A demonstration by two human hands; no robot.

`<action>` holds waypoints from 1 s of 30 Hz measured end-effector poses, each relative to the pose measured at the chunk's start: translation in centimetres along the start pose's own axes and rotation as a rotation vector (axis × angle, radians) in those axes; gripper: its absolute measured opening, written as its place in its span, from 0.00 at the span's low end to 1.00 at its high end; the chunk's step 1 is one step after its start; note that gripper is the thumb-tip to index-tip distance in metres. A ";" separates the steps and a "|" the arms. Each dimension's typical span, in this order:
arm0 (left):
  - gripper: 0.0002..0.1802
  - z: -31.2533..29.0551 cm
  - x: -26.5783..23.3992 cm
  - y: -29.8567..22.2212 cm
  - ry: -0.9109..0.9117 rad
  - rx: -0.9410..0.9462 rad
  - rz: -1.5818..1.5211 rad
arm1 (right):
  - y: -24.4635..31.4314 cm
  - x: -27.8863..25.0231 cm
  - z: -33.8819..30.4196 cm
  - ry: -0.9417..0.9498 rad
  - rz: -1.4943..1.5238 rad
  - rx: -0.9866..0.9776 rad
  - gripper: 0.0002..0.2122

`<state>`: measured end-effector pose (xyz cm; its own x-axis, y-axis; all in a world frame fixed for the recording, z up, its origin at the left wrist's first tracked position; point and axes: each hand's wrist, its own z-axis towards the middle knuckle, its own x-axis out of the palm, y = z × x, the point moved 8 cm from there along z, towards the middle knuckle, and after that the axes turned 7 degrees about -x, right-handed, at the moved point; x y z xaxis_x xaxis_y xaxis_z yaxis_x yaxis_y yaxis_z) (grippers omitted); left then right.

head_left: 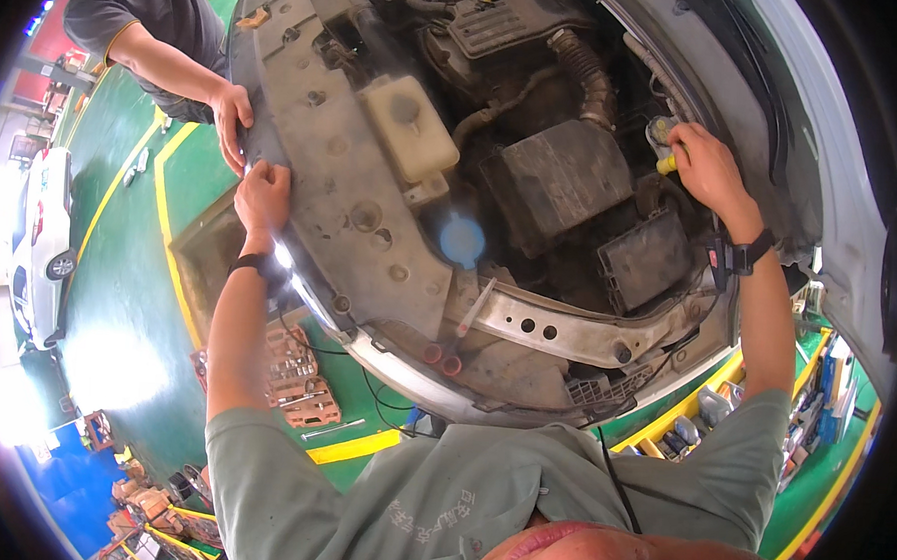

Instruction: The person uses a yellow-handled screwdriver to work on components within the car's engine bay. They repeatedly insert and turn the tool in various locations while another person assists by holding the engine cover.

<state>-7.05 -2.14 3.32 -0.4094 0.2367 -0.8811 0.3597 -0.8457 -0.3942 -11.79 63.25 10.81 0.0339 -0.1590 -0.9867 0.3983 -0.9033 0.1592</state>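
My right hand [711, 171] reaches into the far right of the engine bay. Its fingers are closed round a small yellow piece [667, 164], whose kind I cannot tell. Just beyond the fingertips sits a small pale reservoir [660, 129]. At the car's front edge, on the left, my left hand [263, 200] is curled over the rim beside the dark front cover panel [313, 174]. What its fingers grip, if anything, is hidden. A co-worker's hand [232, 120] rests on the same edge, close to my left hand.
Between my arms lie a white coolant tank [410, 128], a black air filter box [568, 175], a blue cap [462, 241] and a metal crossbar [547, 324]. An orange tool case [303, 399] lies on the green floor. The raised hood [852, 198] borders the right side.
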 end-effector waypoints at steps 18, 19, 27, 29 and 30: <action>0.17 -0.1 0.1 -0.4 0.015 0.002 0.005 | -2.7 0.9 0.0 0.105 -0.172 0.204 0.10; 0.17 0.0 0.2 -0.4 0.026 0.000 0.011 | -2.2 0.7 -0.1 0.043 -0.119 0.088 0.09; 0.16 0.0 0.1 -0.2 0.052 -0.057 0.046 | -1.4 0.4 0.3 0.114 -0.208 0.227 0.08; 0.16 -0.1 0.2 -0.1 0.039 -0.044 0.024 | -1.5 0.5 0.1 0.048 -0.127 0.161 0.09; 0.17 -0.1 0.0 -0.2 0.017 -0.020 0.008 | -1.3 0.5 0.1 0.017 -0.086 0.126 0.09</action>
<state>-7.04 -1.91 3.33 -0.3925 0.2382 -0.8883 0.3792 -0.8380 -0.3923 -12.41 64.32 10.06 0.0202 -0.0735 -0.9971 0.2822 -0.9563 0.0762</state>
